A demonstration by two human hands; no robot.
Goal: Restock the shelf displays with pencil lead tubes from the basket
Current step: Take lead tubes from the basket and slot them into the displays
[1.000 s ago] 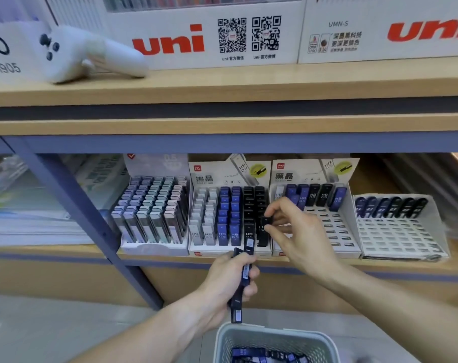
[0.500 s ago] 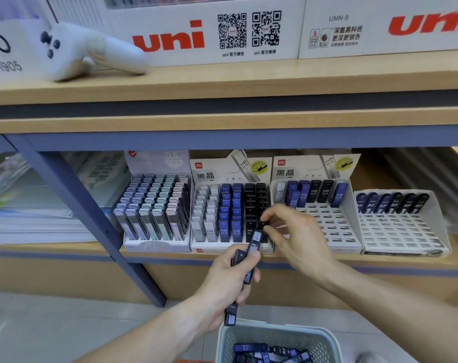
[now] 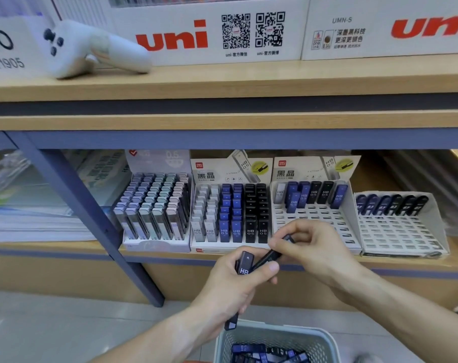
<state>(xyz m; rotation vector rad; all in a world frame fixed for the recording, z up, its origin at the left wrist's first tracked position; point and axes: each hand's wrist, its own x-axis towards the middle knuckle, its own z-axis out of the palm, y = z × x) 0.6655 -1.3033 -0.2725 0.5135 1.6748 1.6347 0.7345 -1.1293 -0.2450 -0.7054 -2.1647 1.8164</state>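
A black lead tube (image 3: 271, 254) passes between the hands just below the full display (image 3: 230, 205): the right hand (image 3: 314, 247) pinches it for slotting, while the left hand (image 3: 235, 281) grips spare tubes (image 3: 244, 264) as ready stock above the basket (image 3: 324, 336).

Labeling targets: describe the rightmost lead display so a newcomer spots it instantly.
Start at the lower wooden shelf under the blue rail. Four slanted displays stand in a row; take the far-right one, the white slotted tray. Unlike its neighbours it has no printed header card and holds just one back row of blue and black tubes.
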